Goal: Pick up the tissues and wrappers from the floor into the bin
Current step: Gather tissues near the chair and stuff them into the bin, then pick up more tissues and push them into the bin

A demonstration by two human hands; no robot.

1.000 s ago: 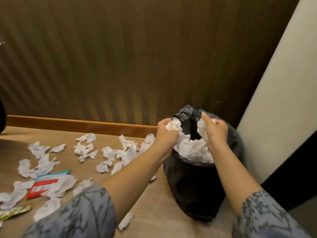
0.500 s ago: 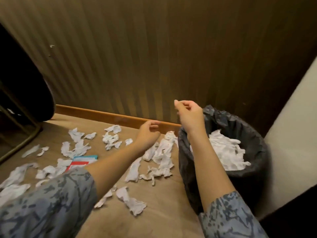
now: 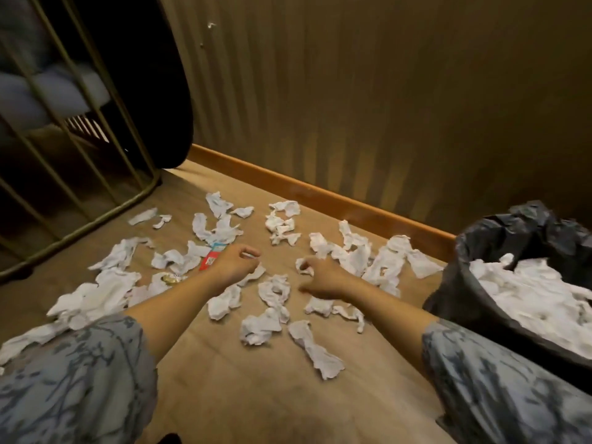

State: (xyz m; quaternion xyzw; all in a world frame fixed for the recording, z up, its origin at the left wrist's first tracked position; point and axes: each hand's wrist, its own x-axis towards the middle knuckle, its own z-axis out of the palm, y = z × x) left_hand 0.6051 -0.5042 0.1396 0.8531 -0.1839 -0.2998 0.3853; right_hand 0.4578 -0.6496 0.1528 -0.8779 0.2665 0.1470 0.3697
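Several crumpled white tissues (image 3: 275,291) lie scattered over the tan floor. A red and blue wrapper (image 3: 214,256) lies partly under my left hand, and a small gold wrapper (image 3: 171,278) lies to its left. The black-lined bin (image 3: 499,251) stands at the right, holding a pile of tissues. My left hand (image 3: 237,262) hovers low over the tissues with fingers loosely curled and nothing in it. My right hand (image 3: 320,275) reaches down among the tissues, fingers curled, touching a small tissue (image 3: 302,266); no firm hold shows.
A metal-barred frame (image 3: 80,200) with a dark round shape behind it stands at the far left. A wooden skirting board (image 3: 320,195) runs along the ribbed wall at the back. Bare floor lies in front near my sleeves.
Both hands have come away from the bin and dropped to the left, down to the tissues on the floor. The view has swung left.
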